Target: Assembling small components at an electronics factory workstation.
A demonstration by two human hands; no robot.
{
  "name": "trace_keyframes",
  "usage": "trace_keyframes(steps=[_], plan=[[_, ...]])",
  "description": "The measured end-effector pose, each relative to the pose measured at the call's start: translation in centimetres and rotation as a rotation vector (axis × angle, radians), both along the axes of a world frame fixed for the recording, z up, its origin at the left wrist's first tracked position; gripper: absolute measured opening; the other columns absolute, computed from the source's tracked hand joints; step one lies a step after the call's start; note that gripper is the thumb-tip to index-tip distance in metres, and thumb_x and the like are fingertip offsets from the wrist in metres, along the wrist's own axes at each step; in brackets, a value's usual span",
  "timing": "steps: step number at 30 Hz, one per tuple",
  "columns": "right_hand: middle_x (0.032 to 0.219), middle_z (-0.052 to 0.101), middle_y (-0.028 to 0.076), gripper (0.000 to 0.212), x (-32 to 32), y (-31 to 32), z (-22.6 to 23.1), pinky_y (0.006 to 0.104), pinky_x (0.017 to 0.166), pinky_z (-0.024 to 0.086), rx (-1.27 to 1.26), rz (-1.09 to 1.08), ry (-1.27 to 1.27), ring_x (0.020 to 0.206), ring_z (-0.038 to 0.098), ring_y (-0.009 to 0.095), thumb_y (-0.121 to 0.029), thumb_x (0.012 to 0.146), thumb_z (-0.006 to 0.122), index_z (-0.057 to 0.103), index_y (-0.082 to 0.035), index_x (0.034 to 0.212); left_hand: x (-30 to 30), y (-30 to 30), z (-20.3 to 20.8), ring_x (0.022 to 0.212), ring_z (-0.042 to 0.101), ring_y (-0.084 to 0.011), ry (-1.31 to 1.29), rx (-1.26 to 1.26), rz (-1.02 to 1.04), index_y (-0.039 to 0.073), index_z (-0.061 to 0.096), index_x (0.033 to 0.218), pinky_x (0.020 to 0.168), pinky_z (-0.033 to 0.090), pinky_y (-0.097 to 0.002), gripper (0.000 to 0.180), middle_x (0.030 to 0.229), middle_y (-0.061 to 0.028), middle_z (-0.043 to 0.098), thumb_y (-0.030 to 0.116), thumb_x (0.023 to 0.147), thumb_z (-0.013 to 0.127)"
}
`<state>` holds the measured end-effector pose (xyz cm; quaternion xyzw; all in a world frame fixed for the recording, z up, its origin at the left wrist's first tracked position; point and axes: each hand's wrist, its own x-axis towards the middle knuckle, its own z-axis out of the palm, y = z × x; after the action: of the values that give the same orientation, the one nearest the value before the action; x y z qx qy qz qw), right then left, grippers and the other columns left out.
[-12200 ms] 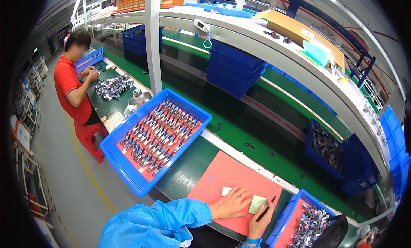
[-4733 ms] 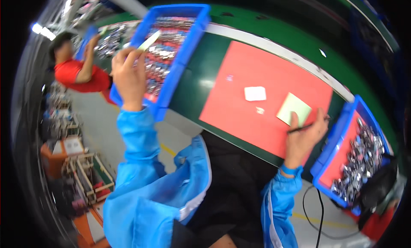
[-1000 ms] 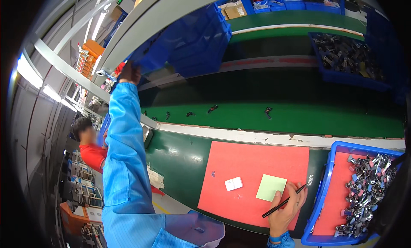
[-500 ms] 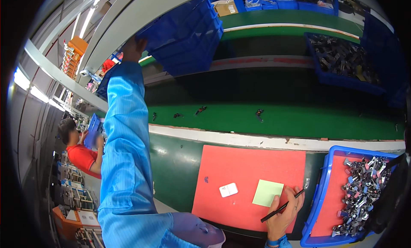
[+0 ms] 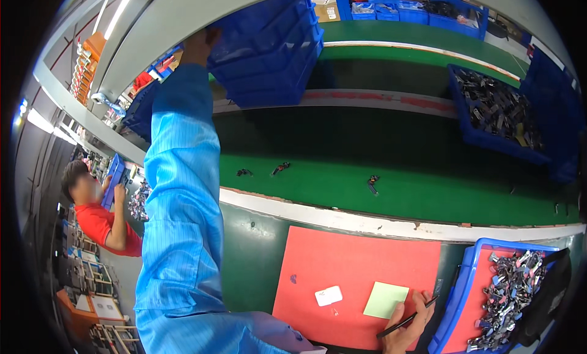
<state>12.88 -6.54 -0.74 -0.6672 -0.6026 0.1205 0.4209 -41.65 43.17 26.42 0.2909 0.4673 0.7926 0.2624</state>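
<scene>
My left arm, in a shiny blue sleeve, stretches up and away to a stack of blue plastic bins (image 5: 266,63). My left hand (image 5: 197,48) is at the stack's left side, in shadow, and its fingers are too dark and partly hidden to make out. Down at the lower right, my right hand (image 5: 408,329) is closed round a black pen (image 5: 400,324). Its thumb lies at the lower right corner of a pale green sticky note (image 5: 385,298). That note rests on a red sheet (image 5: 354,256), to the right of a small white rectangular piece (image 5: 329,296).
A blue tray (image 5: 468,274) full of small metal-and-plastic clips stands right of the red sheet, a black cloth-like thing over its side. Beyond a white ledge runs a green belt (image 5: 324,198) with several loose clips. Another filled bin (image 5: 468,121) sits farther right. A person in red (image 5: 101,225) works at left.
The view has tilted up, so the bench and the red sheet appear lower. My left hand stays at the bin stack, and my right hand still holds the pen beside the note.
</scene>
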Motion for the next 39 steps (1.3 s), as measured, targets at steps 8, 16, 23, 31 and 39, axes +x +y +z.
trace_keyframes(steps=[8,16,23,31,39], plan=[[0.120,0.062,0.025,0.035,-0.9,-0.2,-0.2,0.0497,0.104,0.044,0.043,-0.029,0.036,0.116,0.057,0.044,-0.009,0.088,0.075,0.065,0.001,0.120,-4.4,-1.8,0.7,0.101,0.071,-0.0335,1.222,-0.103,0.177,0.001,0.063,0.112,0.087,0.061,-0.0433,0.028,0.103,-0.0186,0.072,0.023,0.096,0.070],[0.123,0.063,0.018,0.036,-0.7,-1.5,-1.1,0.0490,0.100,0.046,0.032,-0.089,-0.009,0.116,0.057,0.039,-0.019,0.091,0.074,0.066,-0.003,0.122,0.1,-2.4,-1.2,0.105,0.070,-0.0329,0.436,-0.089,-0.166,-0.001,0.063,0.114,0.089,0.061,-0.0399,0.030,0.105,-0.0186,0.072,0.023,0.096,0.070],[0.121,0.061,0.021,0.029,-1.3,-0.1,-1.0,0.0454,0.107,0.041,0.055,-0.015,0.041,0.119,0.056,0.041,-0.004,0.091,0.068,0.062,0.003,0.118,-0.3,-8.2,-1.7,0.104,0.070,-0.0268,0.265,-0.179,-0.798,-0.001,0.063,0.116,0.089,0.058,-0.0340,0.030,0.104,-0.0148,0.072,0.022,0.098,0.068],[0.118,0.063,0.018,0.028,-0.1,-0.6,-2.0,0.0405,0.105,0.043,0.094,0.061,0.050,0.115,0.059,0.032,-0.005,0.093,0.069,0.062,0.004,0.118,19.4,-43.3,-4.6,0.095,0.069,-0.0160,1.282,-0.236,-1.127,-0.003,0.063,0.121,0.086,0.055,-0.0294,0.032,0.097,-0.0083,0.071,0.009,0.093,0.071],[0.136,0.055,0.022,0.053,-1.3,-1.5,-1.6,0.0412,0.110,0.040,0.226,0.223,0.302,0.128,0.053,0.030,-0.005,0.095,0.067,0.042,0.006,0.141,9.1,-68.7,-8.2,0.088,0.068,-0.0130,0.696,-0.499,0.059,-0.004,0.064,0.113,0.081,0.055,-0.0284,0.026,0.095,-0.0081,0.071,0.015,0.096,0.069]])
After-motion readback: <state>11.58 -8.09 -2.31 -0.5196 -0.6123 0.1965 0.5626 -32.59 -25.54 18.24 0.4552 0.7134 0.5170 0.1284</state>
